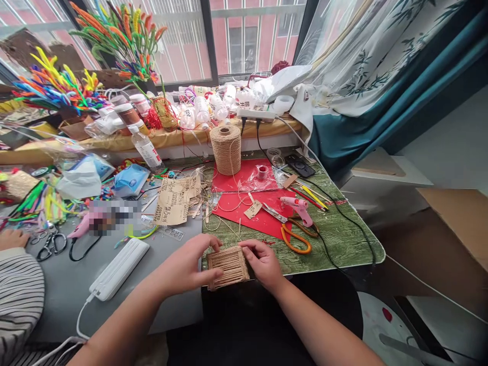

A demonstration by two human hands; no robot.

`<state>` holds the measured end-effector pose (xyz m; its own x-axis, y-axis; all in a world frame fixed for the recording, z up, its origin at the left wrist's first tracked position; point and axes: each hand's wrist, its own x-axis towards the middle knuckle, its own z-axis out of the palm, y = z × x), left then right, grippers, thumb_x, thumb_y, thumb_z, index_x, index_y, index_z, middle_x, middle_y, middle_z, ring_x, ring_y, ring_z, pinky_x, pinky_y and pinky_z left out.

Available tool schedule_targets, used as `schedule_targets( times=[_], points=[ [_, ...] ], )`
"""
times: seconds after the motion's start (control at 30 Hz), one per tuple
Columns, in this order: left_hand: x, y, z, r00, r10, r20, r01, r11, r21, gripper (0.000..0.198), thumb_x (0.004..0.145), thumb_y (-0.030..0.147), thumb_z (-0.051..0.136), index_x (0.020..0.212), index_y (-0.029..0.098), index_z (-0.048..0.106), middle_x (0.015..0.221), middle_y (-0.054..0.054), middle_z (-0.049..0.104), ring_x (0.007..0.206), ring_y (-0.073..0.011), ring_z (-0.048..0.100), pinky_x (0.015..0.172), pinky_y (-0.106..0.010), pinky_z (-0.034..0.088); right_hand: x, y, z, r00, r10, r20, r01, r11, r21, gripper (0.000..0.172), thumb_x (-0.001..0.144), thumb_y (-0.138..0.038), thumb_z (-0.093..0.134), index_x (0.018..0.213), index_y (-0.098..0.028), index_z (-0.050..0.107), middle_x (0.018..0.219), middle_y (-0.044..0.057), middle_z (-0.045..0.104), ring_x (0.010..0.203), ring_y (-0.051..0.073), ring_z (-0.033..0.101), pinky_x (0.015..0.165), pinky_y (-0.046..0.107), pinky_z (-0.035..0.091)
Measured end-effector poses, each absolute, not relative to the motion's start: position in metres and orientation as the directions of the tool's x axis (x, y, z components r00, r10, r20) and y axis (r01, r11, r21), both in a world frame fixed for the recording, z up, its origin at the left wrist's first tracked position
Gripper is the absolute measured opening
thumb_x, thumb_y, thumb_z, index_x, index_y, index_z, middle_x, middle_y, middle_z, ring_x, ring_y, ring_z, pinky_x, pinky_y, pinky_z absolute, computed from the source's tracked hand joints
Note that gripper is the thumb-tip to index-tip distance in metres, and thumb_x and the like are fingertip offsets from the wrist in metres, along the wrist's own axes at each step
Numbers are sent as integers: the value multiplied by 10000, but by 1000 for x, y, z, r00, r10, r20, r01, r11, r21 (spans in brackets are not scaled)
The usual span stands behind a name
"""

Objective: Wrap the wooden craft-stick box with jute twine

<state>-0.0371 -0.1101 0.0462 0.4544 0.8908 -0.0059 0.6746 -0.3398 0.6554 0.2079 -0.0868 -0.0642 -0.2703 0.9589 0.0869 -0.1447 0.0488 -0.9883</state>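
- The surface (335,239) has a green wood-grain top on my right and a grey mat (68,284) on my left; both are crowded with craft supplies.
- A red sheet (247,203) lies on the green part, beyond my hands.
- A twine spool (226,149) stands upright at the far edge of the red sheet; loose strands trail from it over the sheet toward me.
- Printed kraft-paper pieces (175,201) lie left of the red sheet, partly overlapping each other.
- A white power strip (119,268) lies on the grey mat, just left of my left forearm, its cable running off toward me.
- The twine-wrapped block (227,266) sits at the near edge of the surface, between my two hands, its strands running side by side across the top face.
- Left hand (186,267): grip pinching the block, thumb along its near-left side, fingers curled over its far-left corner.
- Right hand (263,262): grip pinching the block's right edge, fingertips touching the far-right corner.
- Orange-handled scissors (293,235) lie on the green top just right of my right hand, blades pointing onto the red sheet.
- A pink glue gun (299,207) rests just beyond the scissors, its black cord running off to the right.
- At far left, another person's hand (13,238) rests on the grey mat above a striped sleeve (19,300).
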Motion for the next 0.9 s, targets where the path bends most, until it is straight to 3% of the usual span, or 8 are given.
schedule_targets(
  times=[0.07, 0.17, 0.3, 0.43, 0.57, 0.73, 0.83, 0.9],
  points=[
    [-25, -108, 50, 374, 926, 40, 722, -319, 615, 210, 948, 393, 672, 1098, 253, 625, 1161, -71, 700, 1089, -261, 668, 951, -430, 554, 208, -88, -65, -271, 959, 87, -139, 50, -989, 241, 989, -452, 677, 1079, -258, 788, 1022, 72, 775, 958, 235, 722, 890, 369, 579],
    [-4, -105, 46, 320, 944, 74, 743, -299, 598, 145, 975, 369, 630, 1050, 249, 661, 1045, -49, 718, 974, -237, 679, 850, -385, 552, 209, -87, -68, -275, 957, 88, -151, 48, -987, 239, 984, -452, 685, 1087, -261, 785, 1013, 70, 773, 939, 233, 718, 884, 372, 576],
    [9, -101, 34, 289, 951, 108, 730, -292, 618, 206, 1013, 364, 569, 890, 233, 671, 869, -29, 685, 824, -200, 647, 739, -335, 517, 211, -85, -73, -267, 959, 93, -161, 50, -986, 227, 956, -446, 725, 1071, -264, 799, 1006, 63, 770, 914, 225, 703, 860, 358, 559],
    [9, -102, 31, 294, 950, 111, 739, -299, 604, 213, 1024, 357, 551, 896, 223, 655, 875, -42, 672, 838, -207, 632, 759, -347, 509, 213, -84, -76, -258, 965, 52, -183, 4, -983, 236, 912, -450, 779, 1037, -252, 807, 816, 21, 701, 734, 174, 618, 708, 303, 517],
    [13, -102, 34, 326, 942, 78, 780, -315, 540, 177, 1034, 341, 523, 934, 226, 615, 909, -45, 686, 859, -227, 644, 788, -376, 509, 213, -83, -76, -266, 964, 29, -253, -40, -967, 257, 877, -464, 812, 982, -231, 786, 777, 5, 680, 701, 158, 601, 680, 291, 503],
    [20, -106, 37, 359, 930, 78, 815, -353, 460, 185, 1058, 295, 460, 1142, 223, 608, 1057, -74, 725, 976, -256, 689, 881, -427, 533, 213, -84, -78, -272, 962, 37, -316, -53, -947, 238, 869, -440, 827, 937, -227, 749, 824, 10, 709, 747, 158, 638, 718, 288, 518],
    [26, -114, 42, 405, 905, 128, 798, -418, 434, 322, 1068, 286, 433, 1367, 233, 542, 1319, -112, 681, 1232, -282, 636, 1063, -493, 495, 215, -84, -78, -287, 957, 45, -317, -50, -947, 223, 885, -432, 815, 930, -227, 740, 830, 9, 705, 759, 157, 636, 717, 280, 513],
    [32, -120, 45, 433, 895, 109, 803, -438, 404, 512, 1030, 404, 544, 1501, 232, 444, 1451, -139, 611, 1353, -321, 565, 1136, -539, 451, 215, -83, -76, -291, 956, 46, -307, -48, -951, 226, 885, -432, 815, 917, -223, 738, 833, 10, 704, 760, 156, 634, 723, 280, 515]
  ],
)
